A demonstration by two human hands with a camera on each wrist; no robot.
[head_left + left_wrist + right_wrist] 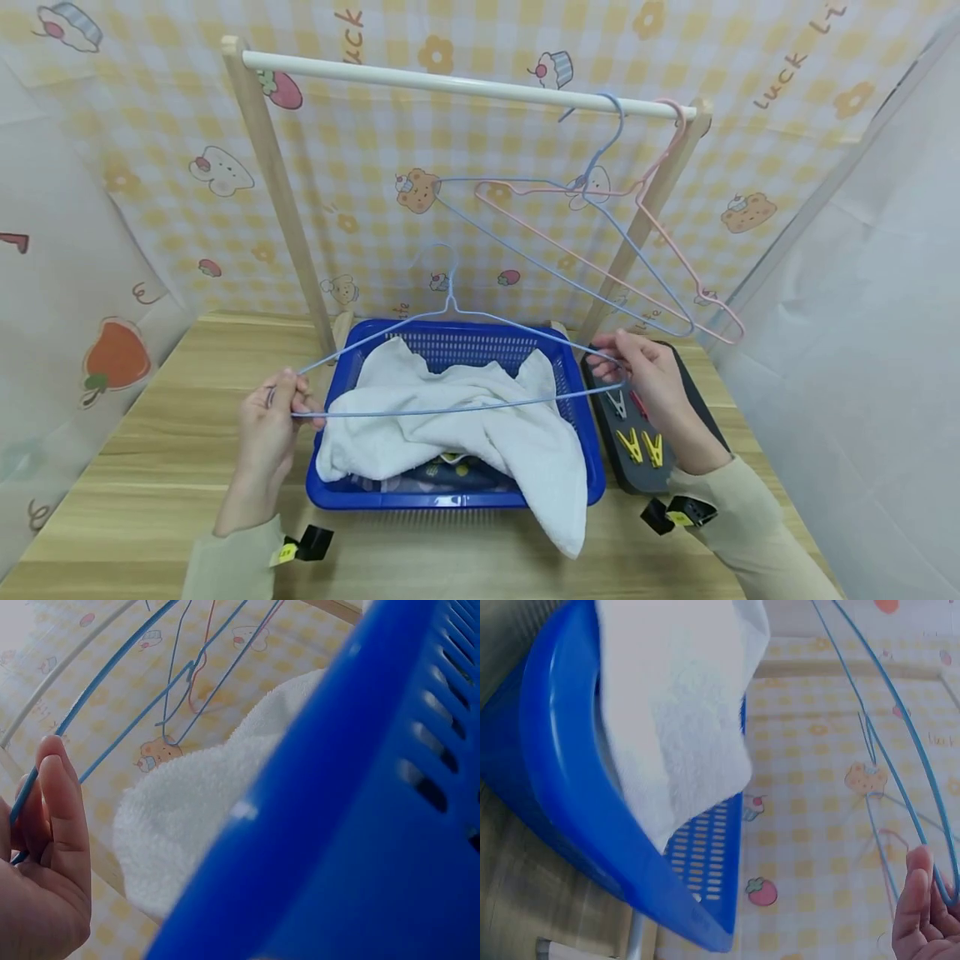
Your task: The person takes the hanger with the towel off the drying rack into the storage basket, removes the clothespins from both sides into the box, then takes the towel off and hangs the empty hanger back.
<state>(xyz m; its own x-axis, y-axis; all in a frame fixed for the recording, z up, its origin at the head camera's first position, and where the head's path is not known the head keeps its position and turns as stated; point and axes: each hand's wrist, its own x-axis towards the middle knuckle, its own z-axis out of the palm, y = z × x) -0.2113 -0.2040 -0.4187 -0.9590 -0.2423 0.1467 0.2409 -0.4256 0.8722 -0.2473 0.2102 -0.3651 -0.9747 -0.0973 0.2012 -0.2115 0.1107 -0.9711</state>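
Both hands hold a light blue clothes hanger [450, 411] level above the basket, its hook pointing away toward the rack. The left hand [279, 417] grips the hanger's left corner, fingers curled round the wire. At the right corner, the right hand [637, 371] pinches the wire between thumb and fingers. Below the hanger a white towel [442, 392] lies bunched in a blue plastic basket [457, 500], one end draped over the front rim. In the left wrist view, the left hand [56, 855] shows close beside the basket's wall [337, 787].
A wooden rack with a white rod [420, 79] stands behind the basket. Another blue hanger [618, 125] and a pink hanger [678, 133] hang at its right end. A dark grey tray [637, 479] right of the basket holds several clothespins [630, 446]. Dark patterned cloth [450, 477] shows under the towel.
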